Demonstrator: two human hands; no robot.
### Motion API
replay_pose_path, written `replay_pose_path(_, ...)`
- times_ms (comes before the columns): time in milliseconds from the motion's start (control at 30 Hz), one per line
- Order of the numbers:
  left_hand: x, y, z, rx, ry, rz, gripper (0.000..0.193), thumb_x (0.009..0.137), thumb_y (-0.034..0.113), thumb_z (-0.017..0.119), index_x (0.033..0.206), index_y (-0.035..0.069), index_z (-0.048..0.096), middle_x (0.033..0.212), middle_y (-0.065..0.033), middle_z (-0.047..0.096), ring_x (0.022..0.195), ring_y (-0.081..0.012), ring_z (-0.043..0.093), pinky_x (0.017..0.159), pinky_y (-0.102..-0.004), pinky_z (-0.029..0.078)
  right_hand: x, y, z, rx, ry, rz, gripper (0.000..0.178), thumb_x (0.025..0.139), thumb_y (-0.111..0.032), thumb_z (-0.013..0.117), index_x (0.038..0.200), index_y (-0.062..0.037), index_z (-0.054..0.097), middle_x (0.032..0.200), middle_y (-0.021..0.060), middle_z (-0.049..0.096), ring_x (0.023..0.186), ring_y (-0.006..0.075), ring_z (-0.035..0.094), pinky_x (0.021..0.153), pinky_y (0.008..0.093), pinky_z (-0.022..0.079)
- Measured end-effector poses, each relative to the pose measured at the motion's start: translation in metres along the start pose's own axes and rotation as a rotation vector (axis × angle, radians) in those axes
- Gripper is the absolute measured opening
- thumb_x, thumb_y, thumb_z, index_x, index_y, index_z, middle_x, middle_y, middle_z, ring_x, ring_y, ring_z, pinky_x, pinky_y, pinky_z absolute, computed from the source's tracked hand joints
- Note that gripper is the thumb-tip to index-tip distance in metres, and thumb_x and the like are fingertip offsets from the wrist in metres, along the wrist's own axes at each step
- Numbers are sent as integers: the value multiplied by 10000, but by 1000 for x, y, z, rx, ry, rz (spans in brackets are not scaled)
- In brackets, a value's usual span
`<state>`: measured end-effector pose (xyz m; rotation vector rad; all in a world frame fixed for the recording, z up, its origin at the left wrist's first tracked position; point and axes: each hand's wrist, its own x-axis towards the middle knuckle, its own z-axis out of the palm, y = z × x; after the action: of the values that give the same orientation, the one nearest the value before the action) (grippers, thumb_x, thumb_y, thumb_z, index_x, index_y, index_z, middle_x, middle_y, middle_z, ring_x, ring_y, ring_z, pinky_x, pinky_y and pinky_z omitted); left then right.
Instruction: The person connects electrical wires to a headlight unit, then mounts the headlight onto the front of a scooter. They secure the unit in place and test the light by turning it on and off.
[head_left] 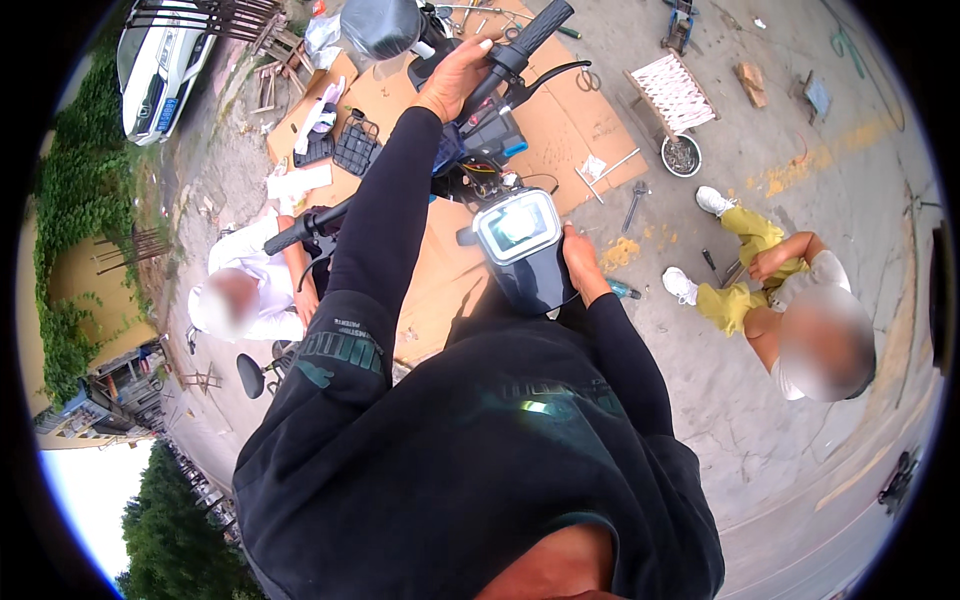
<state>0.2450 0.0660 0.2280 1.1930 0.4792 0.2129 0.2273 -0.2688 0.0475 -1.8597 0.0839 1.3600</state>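
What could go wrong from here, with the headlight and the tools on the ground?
The headlight might slip if the right hand at its side moves away; its fastening is unclear. Exposed wires beside it could get pinched. The wrench on the ground might trip someone.

The left arm, in a tight black fabric sleeve, stretches far forward — its bare left hand angled rightward, fingers partly hidden. The right arm, sleeved in matching black, reaches less far — its bare right hand lower, nearer the torso, fingertips obscured.
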Motion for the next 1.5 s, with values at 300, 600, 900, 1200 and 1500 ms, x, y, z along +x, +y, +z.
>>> replay_pose_path(300,3,2,8,45,24,30,594,969,400,613,1469,113,470,1265,-116,635,1154,-222,581,971,-352,467,10,3,9,-16,23,-25,718,1017,-492,462,1224,185,577,1245,307,638,1170,374,620,983,416,455)
replay_pose_path(600,3,-6,1,112,-2,57,648,970,467,636,1482,109,462,1230,-97,643,1133,-177,605,938,-323,491,-7,-18,5,-53,3,-45,710,1022,-498,442,1256,157,580,1247,309,639,1153,371,628,965,426,465)
replay_pose_path(900,4,0,12,-199,6,26,468,969,215,667,1375,49,504,1267,-128,622,1110,-275,643,897,-422,563,-9,-18,9,-55,42,-29,764,1009,-520,447,1293,185,527,1305,346,590,1207,418,590,1009,438,449)
replay_pose_path(1200,5,-2,8,-151,-4,-56,520,963,436,639,1355,117,518,1092,-199,690,919,-297,689,836,-421,578,-5,-6,9,-176,168,-182,680,1038,-446,323,930,115,691,1045,355,665,1046,529,591,959,526,422)
replay_pose_path(1500,3,1,15,-137,-72,5,485,988,350,614,1405,141,482,1158,-249,677,950,-308,699,841,-418,586,-22,-11,-1,-142,156,-172,685,1036,-449,320,898,109,692,1008,356,666,1036,511,607,952,530,424)
